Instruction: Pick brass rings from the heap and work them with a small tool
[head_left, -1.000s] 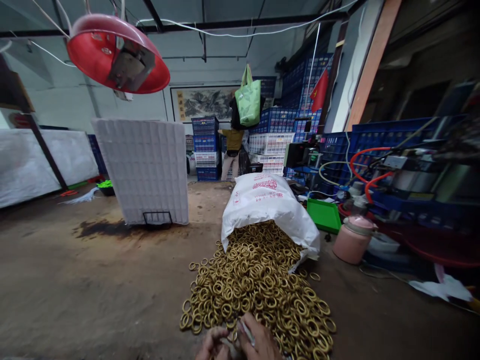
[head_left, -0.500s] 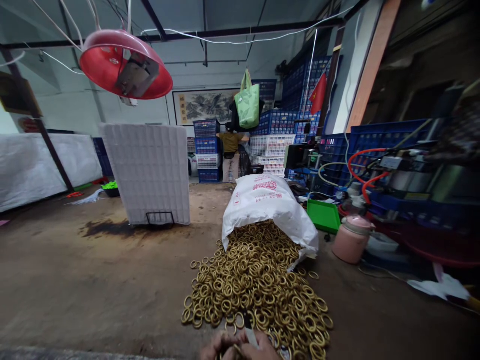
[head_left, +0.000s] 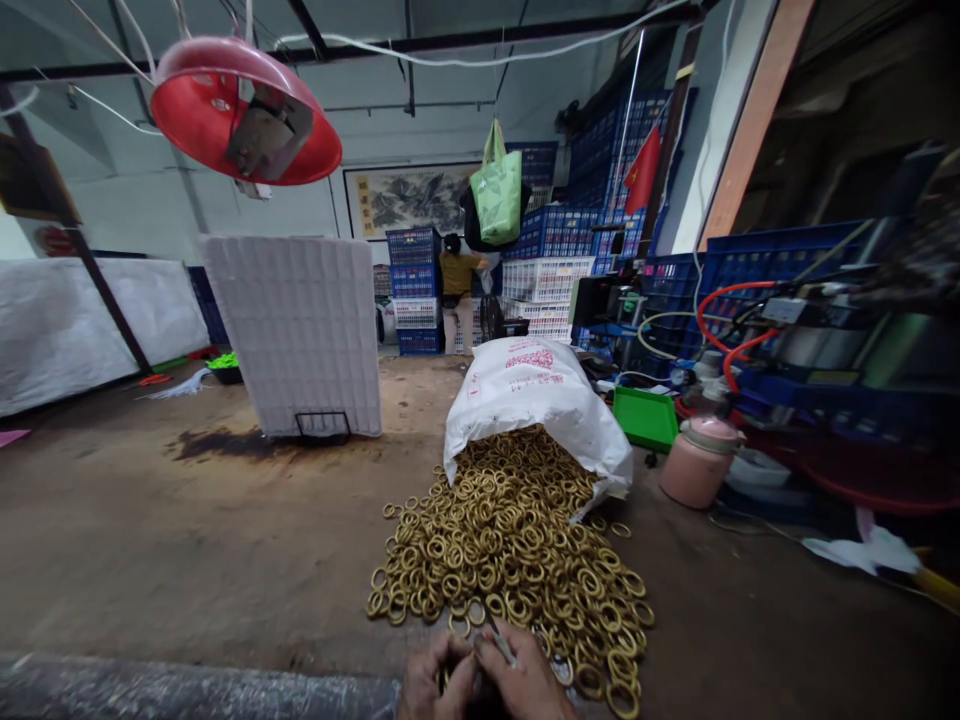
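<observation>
At the bottom centre, my left hand [head_left: 435,680] is closed, its fingers curled round a brass-coloured ring that is mostly hidden. Close against it, my right hand [head_left: 523,675] grips a thin knife-like tool [head_left: 501,642] with a pale flat part and a dark narrow tip pointing away from me. A heap of brass-coloured rings [head_left: 517,560] lies just beyond both hands. These rings spill from the open mouth of a white woven sack [head_left: 525,390] with red print, lying on its side on the brown table [head_left: 225,560].
A white ribbed panel [head_left: 300,340] stands upright in a black wire holder at left. On the right are a green tray [head_left: 645,418], a pink jug [head_left: 699,465] and machinery with orange hoses. Overhead hangs a red lamp shade [head_left: 247,110]. A person [head_left: 457,290] stands by stacked crates.
The view has tilted down slightly, so more of my hands and the near table edge show. My hands stay together. The distant person has turned and shifted slightly.
</observation>
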